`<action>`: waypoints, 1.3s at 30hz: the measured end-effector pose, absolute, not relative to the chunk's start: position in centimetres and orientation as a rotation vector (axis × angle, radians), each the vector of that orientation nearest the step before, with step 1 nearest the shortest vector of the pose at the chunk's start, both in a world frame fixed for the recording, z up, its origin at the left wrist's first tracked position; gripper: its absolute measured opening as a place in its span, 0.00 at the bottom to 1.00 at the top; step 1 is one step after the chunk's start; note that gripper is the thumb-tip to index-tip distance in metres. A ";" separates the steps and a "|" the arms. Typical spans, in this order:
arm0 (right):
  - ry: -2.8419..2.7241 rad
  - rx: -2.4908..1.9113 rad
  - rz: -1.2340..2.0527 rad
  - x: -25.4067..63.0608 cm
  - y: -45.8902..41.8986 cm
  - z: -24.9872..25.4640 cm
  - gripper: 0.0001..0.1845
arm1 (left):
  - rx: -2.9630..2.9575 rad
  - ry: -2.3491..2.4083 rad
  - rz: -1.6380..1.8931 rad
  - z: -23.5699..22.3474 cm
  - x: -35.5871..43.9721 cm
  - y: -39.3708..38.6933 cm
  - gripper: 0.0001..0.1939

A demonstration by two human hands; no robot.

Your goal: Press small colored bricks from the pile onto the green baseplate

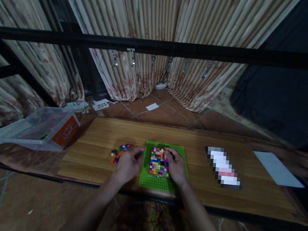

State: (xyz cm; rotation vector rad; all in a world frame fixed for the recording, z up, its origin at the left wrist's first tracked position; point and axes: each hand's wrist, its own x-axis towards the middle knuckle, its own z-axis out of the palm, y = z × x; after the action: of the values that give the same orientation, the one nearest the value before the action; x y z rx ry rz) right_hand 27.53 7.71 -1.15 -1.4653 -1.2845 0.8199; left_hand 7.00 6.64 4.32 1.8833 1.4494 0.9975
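Observation:
A green studded baseplate [145,180] lies on the wooden board in front of me. On it is a rectangular patch of multicoloured toy building bricks [157,163]. My left hand [129,163] is closed in a pinch at the plate's left edge, with a small dark green brick [142,153] showing at the fingertips. Loose bricks [115,156] in several colours lie just left of that hand, partly hidden by it. My right hand [176,165] covers the right side of the patch. Its fingers are curled together at the upper right bricks; what they grip is hidden.
Right of the plate lies a pixelated phone-like object [223,168], with a white sheet [278,169] beyond. A clear plastic box [41,128] with an orange label stands at the left. A black bar [160,48] crosses ahead, before striped curtains [141,16].

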 end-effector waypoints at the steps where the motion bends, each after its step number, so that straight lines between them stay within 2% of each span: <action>1: -1.286 -1.464 0.820 27.5 7.7 -1.2 0.17 | 1.900 1.437 0.988 4.3 7.7 6.7 0.12; 10: -1.285 -1.445 0.815 27.6 7.8 -1.3 0.17 | 2.065 1.554 0.810 4.2 10.5 7.9 0.18; 16: -1.287 -1.438 0.808 27.6 7.8 -1.3 0.17 | 2.105 1.656 0.638 5.3 11.1 7.9 0.14; 22: -1.292 -1.437 0.814 27.6 7.7 -1.2 0.17 | 2.042 1.648 0.682 5.6 11.1 7.7 0.16; 28: -1.291 -1.443 0.811 27.5 7.7 -1.1 0.16 | 1.934 1.670 0.702 5.6 11.5 7.8 0.11; 39: -1.295 -1.453 0.799 27.5 7.7 -1.0 0.16 | 1.752 1.776 0.795 4.9 11.7 8.6 0.11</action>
State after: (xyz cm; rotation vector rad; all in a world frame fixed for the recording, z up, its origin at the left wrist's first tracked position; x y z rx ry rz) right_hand 27.48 7.67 -1.05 -1.4532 -1.2947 0.7989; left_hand 11.67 8.55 4.89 1.7523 1.7759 0.7953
